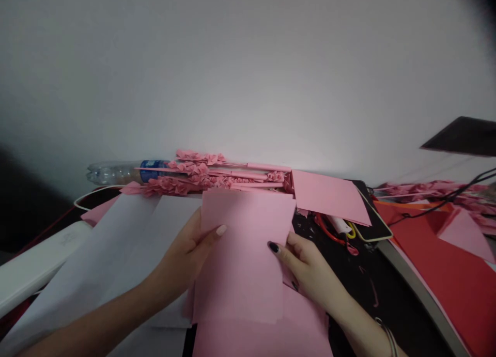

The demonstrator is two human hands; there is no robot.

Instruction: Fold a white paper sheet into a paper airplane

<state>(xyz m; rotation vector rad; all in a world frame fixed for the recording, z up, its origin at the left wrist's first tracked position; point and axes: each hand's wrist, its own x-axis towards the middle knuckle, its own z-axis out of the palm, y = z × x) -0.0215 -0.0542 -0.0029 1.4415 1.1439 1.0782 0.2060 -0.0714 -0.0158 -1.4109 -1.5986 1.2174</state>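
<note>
A few sheets of pink paper [244,264] are held up in front of me, their edges slightly out of line. My left hand [197,248] grips them at the left edge, thumb on the front and fingers behind. On the right edge my right hand [306,266] pinches the same sheets, its dark-nailed thumb at the border. More pink paper [263,341] lies below, nearest to me. White sheets [127,243] spread out under and beside my left forearm.
Pink paper flowers on rolled stems [194,171] lie along the wall beside a plastic bottle [116,172]. To the right are a pink sheet [329,194], a phone [374,217], red-handled scissors [327,228] and red paper [445,274]. A white device [39,259] sits at left.
</note>
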